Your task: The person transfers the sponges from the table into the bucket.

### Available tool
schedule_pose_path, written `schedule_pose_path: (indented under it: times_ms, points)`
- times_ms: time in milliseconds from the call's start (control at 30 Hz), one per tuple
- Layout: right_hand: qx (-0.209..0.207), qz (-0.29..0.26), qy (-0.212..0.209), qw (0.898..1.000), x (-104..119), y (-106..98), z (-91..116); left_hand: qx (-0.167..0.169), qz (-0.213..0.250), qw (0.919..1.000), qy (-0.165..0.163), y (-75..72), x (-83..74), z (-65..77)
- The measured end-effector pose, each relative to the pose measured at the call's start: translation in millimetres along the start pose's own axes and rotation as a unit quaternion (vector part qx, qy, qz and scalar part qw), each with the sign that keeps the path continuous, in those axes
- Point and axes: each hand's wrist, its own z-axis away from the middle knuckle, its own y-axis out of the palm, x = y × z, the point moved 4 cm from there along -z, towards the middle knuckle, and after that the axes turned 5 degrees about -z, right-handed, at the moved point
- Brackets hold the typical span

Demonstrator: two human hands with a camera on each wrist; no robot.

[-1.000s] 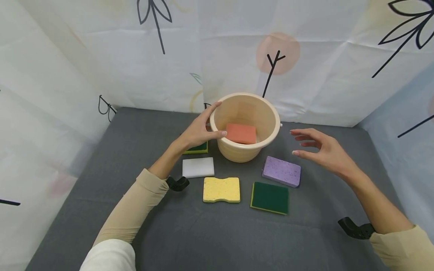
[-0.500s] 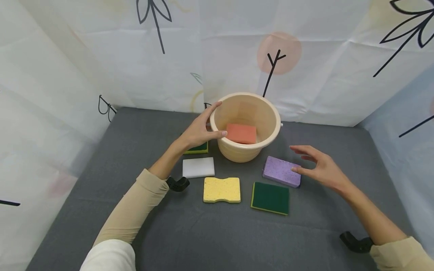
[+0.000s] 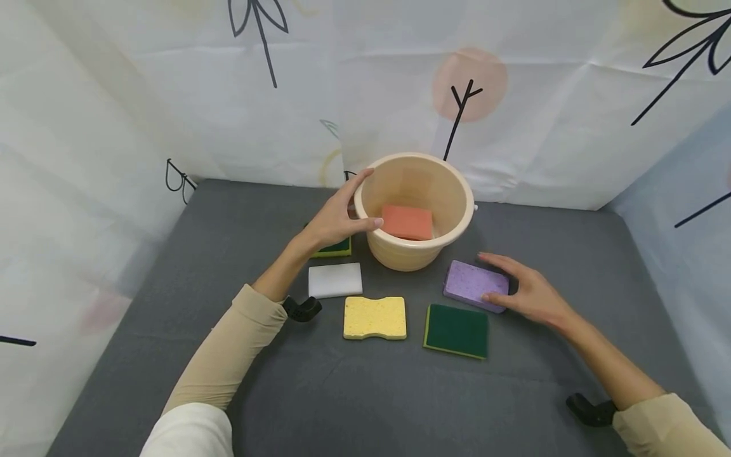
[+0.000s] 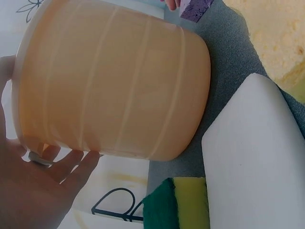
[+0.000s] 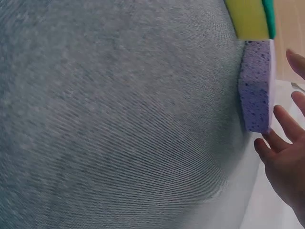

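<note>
The purple sponge (image 3: 471, 282) lies flat on the counter (image 3: 342, 393), right of centre, between the bucket (image 3: 404, 257) and the counter's right edge. Its long axis runs mostly crosswise, the left end slanting toward the far edge and the right end toward the person. The right hand (image 3: 535, 295) is much the nearer, just beyond that right end, loosely spread, fingers toward the sponge's far side and thumb over its near right corner; whether it touches cannot be told. The left hand (image 3: 331, 223) grips the bucket's left rim, well apart from the sponge. The bucket stands just beyond the sponge and to its left.
</note>
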Motion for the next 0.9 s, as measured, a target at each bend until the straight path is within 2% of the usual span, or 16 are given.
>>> schedule_pose_path:
  times_ms: [433,900]
  points:
    - [0.023,0.033,-0.011,0.999,-6,17,2,-0.001,0.003,1.0,0.005,0.8,0.7,-0.2]
    - [-0.001,0.056,-0.025,0.998,-3,16,-1,-0.005,0.001,0.9999,0.011,-0.5,0.8,0.6]
